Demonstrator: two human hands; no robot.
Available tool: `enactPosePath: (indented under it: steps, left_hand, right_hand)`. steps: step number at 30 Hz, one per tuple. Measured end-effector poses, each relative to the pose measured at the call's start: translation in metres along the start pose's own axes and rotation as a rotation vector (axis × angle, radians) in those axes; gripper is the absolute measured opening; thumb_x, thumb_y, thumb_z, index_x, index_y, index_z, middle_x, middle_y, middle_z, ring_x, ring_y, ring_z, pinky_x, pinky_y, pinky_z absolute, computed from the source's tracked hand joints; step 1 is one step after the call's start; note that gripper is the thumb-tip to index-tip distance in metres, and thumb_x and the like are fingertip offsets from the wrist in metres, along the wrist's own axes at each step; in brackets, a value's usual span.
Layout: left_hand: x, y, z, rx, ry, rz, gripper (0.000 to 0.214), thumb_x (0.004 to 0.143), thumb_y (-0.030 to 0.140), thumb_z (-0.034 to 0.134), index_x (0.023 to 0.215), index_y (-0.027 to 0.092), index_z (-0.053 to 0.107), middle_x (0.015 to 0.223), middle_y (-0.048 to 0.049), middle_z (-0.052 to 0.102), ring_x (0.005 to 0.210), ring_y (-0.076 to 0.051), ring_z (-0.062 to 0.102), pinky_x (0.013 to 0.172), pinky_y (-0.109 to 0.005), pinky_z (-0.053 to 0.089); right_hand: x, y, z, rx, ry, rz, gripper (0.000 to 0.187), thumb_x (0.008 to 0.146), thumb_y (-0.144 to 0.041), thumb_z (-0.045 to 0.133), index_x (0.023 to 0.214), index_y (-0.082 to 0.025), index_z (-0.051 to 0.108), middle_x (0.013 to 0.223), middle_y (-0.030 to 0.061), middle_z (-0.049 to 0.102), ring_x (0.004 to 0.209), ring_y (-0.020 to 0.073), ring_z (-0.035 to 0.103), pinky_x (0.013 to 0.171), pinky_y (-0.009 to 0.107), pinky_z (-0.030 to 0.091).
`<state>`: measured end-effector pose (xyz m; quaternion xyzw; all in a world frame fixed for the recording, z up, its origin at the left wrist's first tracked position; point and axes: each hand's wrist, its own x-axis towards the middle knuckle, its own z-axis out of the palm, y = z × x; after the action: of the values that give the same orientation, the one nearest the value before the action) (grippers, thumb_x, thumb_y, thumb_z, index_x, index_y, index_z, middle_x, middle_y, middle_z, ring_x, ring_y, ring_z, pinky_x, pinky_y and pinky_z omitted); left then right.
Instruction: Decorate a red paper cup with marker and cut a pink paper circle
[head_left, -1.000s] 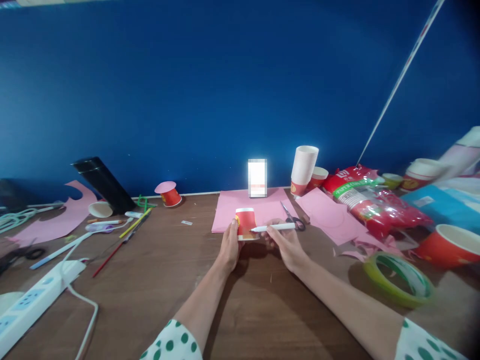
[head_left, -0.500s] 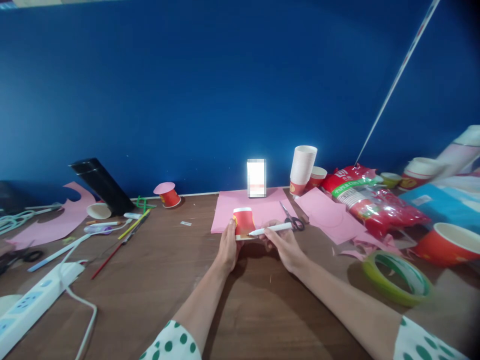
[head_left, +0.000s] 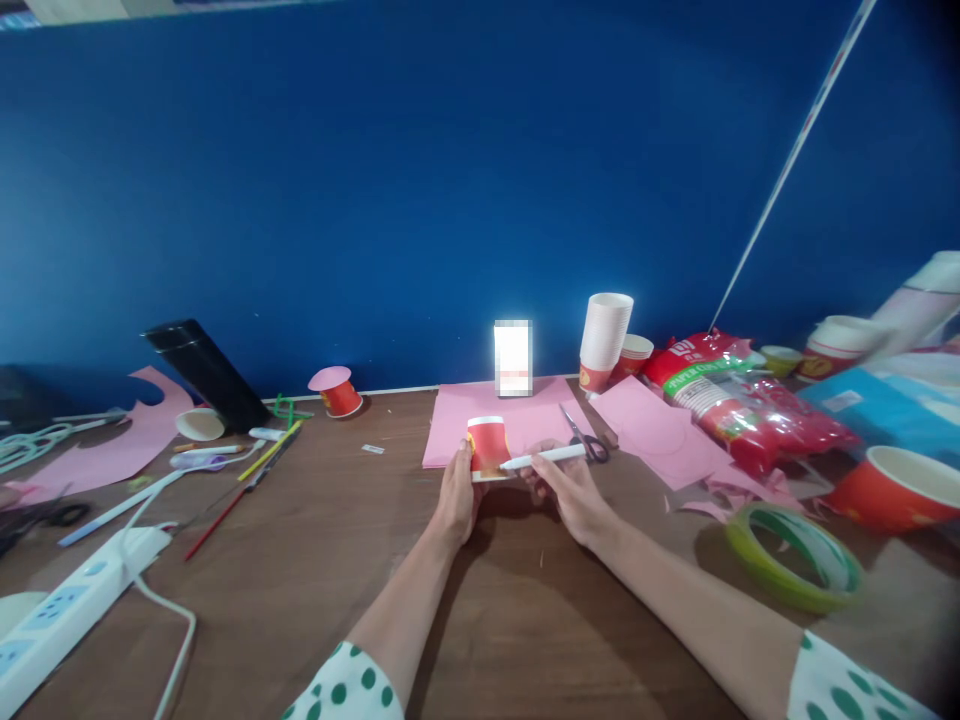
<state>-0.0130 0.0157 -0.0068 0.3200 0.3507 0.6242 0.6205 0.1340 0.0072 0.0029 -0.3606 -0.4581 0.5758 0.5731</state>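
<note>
An upside-down red paper cup (head_left: 488, 447) stands on the near edge of a pink paper sheet (head_left: 457, 430). My left hand (head_left: 458, 493) is wrapped round the cup's left side and holds it steady. My right hand (head_left: 568, 488) pinches a white pen (head_left: 544, 457), whose tip touches the cup's lower right edge. Black-handled scissors (head_left: 585, 437) lie on the pink sheet just behind the pen.
A stack of white cups (head_left: 606, 340), a red plastic pack (head_left: 739, 400), a red cup (head_left: 892, 488) and a green tape roll (head_left: 796, 556) sit to the right. At left are a power strip (head_left: 67, 610), pencils, a black flask (head_left: 206, 372) and a pink-topped cup (head_left: 337, 390).
Hands, cup and pen have hardly shifted; the pen tip stays at the cup's base and the view has moved slightly.
</note>
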Motion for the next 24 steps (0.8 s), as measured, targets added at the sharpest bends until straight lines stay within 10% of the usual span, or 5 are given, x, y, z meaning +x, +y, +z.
enactPosePath:
  steps: [24]
  left_hand:
    - [-0.0003,0.0004,-0.0023,-0.104,-0.114,-0.032,0.052,0.08,0.055,0.054,0.105,0.01,0.063,0.093,-0.0112,0.071,0.09,-0.024,0.066,0.086,-0.036,0.048]
  right_hand:
    - [0.0008,0.003,-0.001,0.113,0.026,0.04,0.029,0.072,-0.044,0.072,0.085,-0.02,0.06,0.069,-0.0004,0.064,0.057,0.0088,0.053,0.045,0.016,0.034]
